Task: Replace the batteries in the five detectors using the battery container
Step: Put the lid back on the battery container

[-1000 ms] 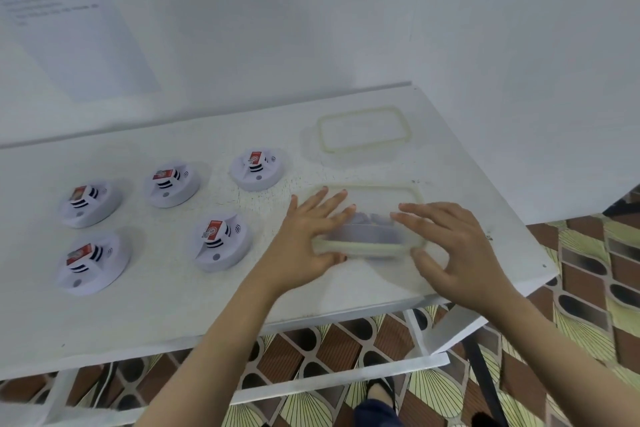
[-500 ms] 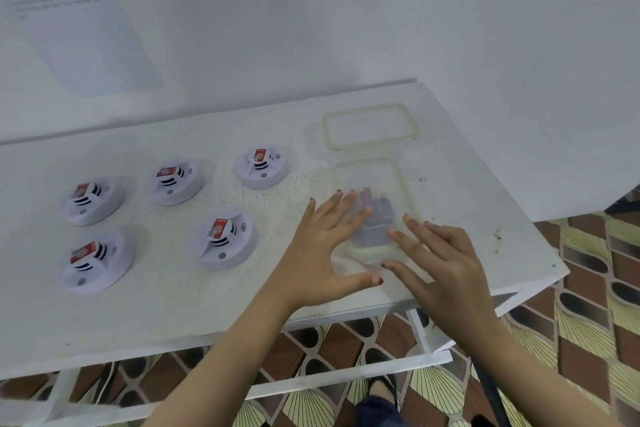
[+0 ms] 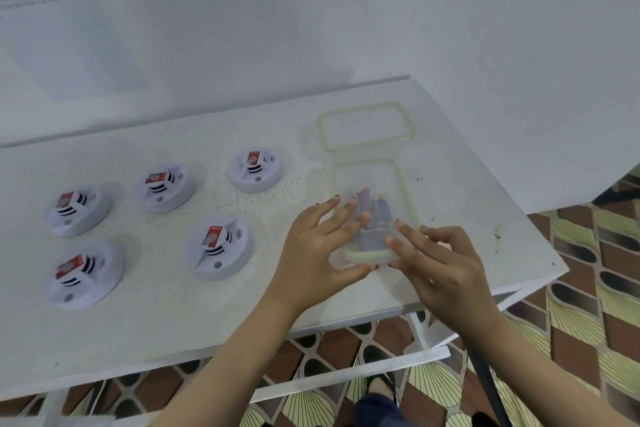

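A clear battery container (image 3: 407, 191) with a pale green rim stands lengthwise on the white table (image 3: 173, 308), right of centre. Batteries (image 3: 375, 210) lie in a pile inside it. My left hand (image 3: 320, 248) grips its left side and near end, thumb along the front edge. From the right, my right hand (image 3: 441, 265) pinches its near right corner. Several round white detectors lie to the left, each with a red-labelled battery showing on top; the nearest one (image 3: 219, 246) is just left of my left hand, another (image 3: 255, 166) sits further back.
The container's lid (image 3: 366, 126) lies flat behind the container, near the wall. The table's right edge and front edge are close to my right hand. A paper sheet (image 3: 52, 21) hangs on the wall at upper left. Patterned floor tiles show below.
The container has been turned from crosswise to lengthwise and slid a little nearer. Both hands shifted from its long sides to its near end.
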The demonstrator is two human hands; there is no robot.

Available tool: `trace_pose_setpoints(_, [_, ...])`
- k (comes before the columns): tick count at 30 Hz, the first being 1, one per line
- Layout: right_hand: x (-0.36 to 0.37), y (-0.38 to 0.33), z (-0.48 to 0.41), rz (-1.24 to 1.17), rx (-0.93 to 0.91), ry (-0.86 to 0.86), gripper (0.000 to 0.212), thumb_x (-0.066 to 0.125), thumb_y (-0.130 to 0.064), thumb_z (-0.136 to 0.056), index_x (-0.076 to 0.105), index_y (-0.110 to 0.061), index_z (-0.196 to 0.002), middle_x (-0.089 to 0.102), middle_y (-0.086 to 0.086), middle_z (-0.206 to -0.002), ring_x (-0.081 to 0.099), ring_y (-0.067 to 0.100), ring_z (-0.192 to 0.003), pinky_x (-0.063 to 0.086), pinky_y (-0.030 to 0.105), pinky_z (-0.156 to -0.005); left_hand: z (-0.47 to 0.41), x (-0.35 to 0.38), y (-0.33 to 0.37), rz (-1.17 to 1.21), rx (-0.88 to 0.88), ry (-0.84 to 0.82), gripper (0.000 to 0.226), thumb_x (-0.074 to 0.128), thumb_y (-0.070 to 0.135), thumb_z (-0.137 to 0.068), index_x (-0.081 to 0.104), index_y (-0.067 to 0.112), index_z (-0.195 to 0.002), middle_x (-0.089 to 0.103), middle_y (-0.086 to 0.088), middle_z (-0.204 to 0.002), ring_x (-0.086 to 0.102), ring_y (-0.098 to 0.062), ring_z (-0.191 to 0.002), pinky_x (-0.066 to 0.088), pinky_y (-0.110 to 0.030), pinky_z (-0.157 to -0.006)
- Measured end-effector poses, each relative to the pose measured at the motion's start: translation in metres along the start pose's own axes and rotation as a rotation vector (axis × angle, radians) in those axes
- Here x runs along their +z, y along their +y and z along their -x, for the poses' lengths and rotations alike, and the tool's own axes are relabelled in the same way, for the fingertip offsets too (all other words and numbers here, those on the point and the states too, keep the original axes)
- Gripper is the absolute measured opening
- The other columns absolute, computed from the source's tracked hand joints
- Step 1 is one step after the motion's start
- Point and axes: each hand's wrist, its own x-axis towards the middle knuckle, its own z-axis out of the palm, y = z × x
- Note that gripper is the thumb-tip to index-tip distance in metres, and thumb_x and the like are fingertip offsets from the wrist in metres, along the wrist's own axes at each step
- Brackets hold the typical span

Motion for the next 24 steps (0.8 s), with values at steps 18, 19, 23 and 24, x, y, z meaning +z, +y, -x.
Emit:
trace_pose_setpoints(18, [-0.031,0.001,-0.034,-0.680,0.910,-0.260,0.035,0.067,-0.035,-0.081,0.058,-0.046,-0.113,0.073,-0.002,-0.087,0.067,0.007,-0.068,0.057,0.026,-0.055,-0.055,-0.031,-0.040,0.976,-0.783,-0.236,0.048,0.068,0.027,-0.081,0.055,0.045,-0.124,0.059,0.005,-0.118,0.055,-0.011,-0.117,0.046,-0.031,-0.098])
trace_pose_setpoints(19, [-0.032,0.001,-0.037,-0.681,0.915,-0.280,0.038,0.067,-0.027,-0.083,0.058,-0.045,-0.115,0.072,0.001,-0.077,0.067,0.011,-0.062,0.058,0.031,-0.056,-0.058,-0.031,-0.039,0.963,-0.803,-0.227,0.044,0.066,0.023,-0.086,0.057,0.041,-0.124,0.062,0.000,-0.111,0.059,-0.015,-0.111,0.049,-0.031,-0.096])
trace_pose_setpoints(23, [-0.032,0.015,-0.051,-0.701,0.919,-0.267,0.038,0.064,-0.010,-0.083,0.067,-0.043,-0.102,0.066,0.023,-0.081,0.060,0.031,-0.062,0.056,0.044,-0.062,-0.067,-0.042,-0.038,0.836,-0.810,-0.277,0.034,0.059,0.009,-0.091,0.065,0.034,-0.114,0.070,-0.003,-0.110,0.065,-0.020,-0.098,0.054,-0.028,-0.078])
trace_pose_setpoints(24, [-0.034,0.020,-0.057,-0.713,0.911,-0.255,0.037,0.063,-0.007,-0.083,0.069,-0.041,-0.098,0.064,0.024,-0.081,0.054,0.033,-0.060,0.053,0.042,-0.063,-0.069,-0.047,-0.037,0.828,-0.805,-0.302,0.034,0.061,0.008,-0.090,0.066,0.033,-0.112,0.070,-0.001,-0.107,0.065,-0.016,-0.093,0.053,-0.025,-0.074])
